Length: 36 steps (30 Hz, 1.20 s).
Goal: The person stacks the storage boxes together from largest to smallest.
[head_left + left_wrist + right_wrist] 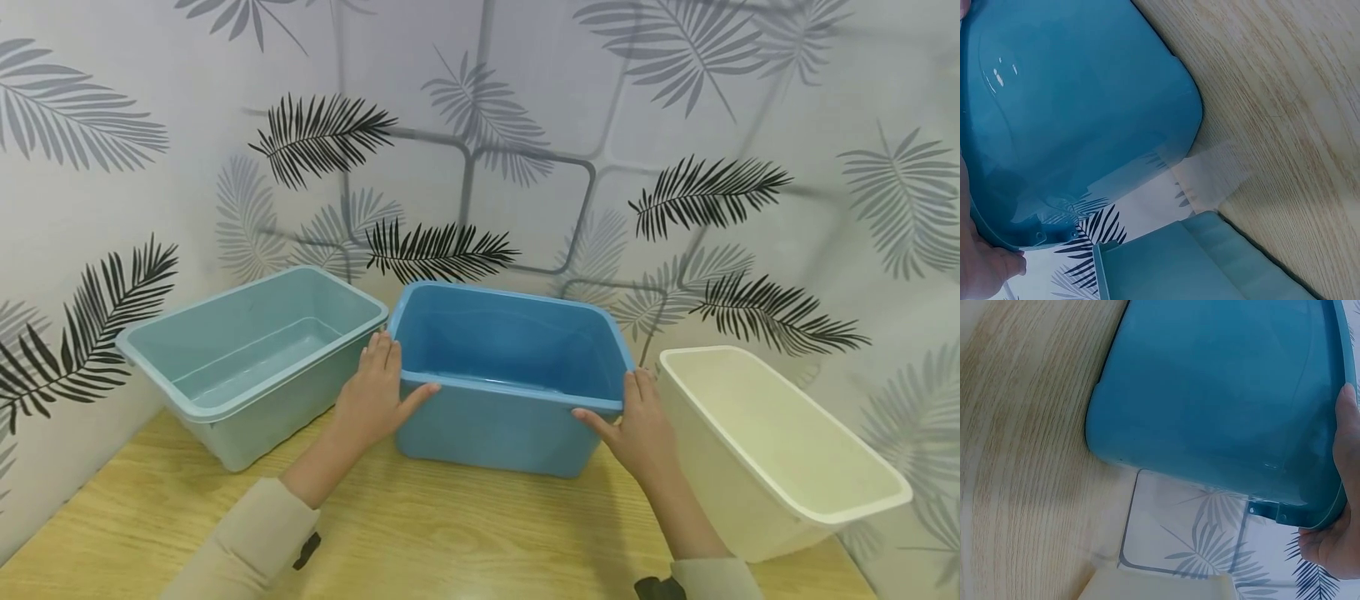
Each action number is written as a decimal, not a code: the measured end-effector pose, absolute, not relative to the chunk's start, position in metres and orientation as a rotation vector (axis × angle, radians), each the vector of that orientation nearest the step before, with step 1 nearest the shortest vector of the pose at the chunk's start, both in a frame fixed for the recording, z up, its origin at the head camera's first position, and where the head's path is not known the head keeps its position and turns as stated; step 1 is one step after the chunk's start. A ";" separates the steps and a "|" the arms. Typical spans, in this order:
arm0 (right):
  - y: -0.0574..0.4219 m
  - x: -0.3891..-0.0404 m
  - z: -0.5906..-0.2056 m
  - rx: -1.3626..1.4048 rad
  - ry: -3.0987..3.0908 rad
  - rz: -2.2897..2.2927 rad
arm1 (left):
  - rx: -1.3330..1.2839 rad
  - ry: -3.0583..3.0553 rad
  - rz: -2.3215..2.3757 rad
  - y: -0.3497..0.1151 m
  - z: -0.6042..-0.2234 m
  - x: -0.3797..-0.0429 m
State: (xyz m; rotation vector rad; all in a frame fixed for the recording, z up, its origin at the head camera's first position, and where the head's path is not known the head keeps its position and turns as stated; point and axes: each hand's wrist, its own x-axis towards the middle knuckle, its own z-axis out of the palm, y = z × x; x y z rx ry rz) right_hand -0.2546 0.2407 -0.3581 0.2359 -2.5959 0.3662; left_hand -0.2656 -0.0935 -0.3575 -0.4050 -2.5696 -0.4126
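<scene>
A blue plastic bin [495, 429] stands on the wooden table in the middle of the head view, its open top showing bare walls inside. My left hand [378, 387] grips its front left corner, thumb along the front rim and fingers over the left side. At the front right corner my right hand [637, 425] holds the rim the same way. The right wrist view shows that hand's fingers [1316, 547] bent around the rim at the corner. Up close, the bin's front wall [1079, 106] fills much of the left wrist view.
To the left sits a pale blue-green bin [292, 425], its corner close beside the blue one. A cream bin [720, 467] stands at an angle on the right, near my right forearm. Behind them rises a wall [525, 108] with a leaf pattern. The wooden table [450, 533] runs under everything.
</scene>
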 end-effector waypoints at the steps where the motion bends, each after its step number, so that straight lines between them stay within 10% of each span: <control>1: 0.241 -0.254 -0.358 0.234 -2.595 0.365 | -0.406 -2.570 -0.414 -0.093 -0.357 -0.265; 36: 0.241 -0.245 -0.361 0.249 -2.546 0.365 | -0.405 -2.537 -0.436 -0.094 -0.359 -0.252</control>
